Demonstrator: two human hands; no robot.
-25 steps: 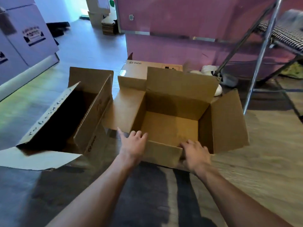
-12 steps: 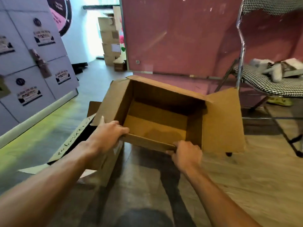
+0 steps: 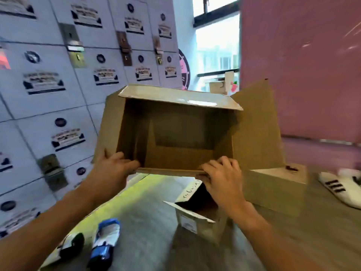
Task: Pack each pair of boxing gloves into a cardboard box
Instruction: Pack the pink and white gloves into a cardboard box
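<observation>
An open, empty cardboard box [image 3: 252, 133] is held up in the air, tipped so its opening faces me, flaps spread. My left hand [image 3: 112, 169] grips its lower left corner. My right hand [image 3: 222, 177] grips the lower edge near the right. Down on the floor at the lower left lie a blue and white boxing glove [image 3: 106, 237] and a black and white glove [image 3: 71, 244], apart from both hands.
A second open cardboard box [image 3: 197, 214] stands on the floor under my right hand. A closed box [image 3: 277, 184] sits to its right, beside a white shoe with black stripes [image 3: 340, 188]. Grey lockers [image 3: 58, 106] line the left; a pink wall [image 3: 302, 55] is on the right.
Both hands have lifted the box off the floor and tipped its opening toward me. My view has swung left and up, bringing the lockers and the gloves on the floor into sight.
</observation>
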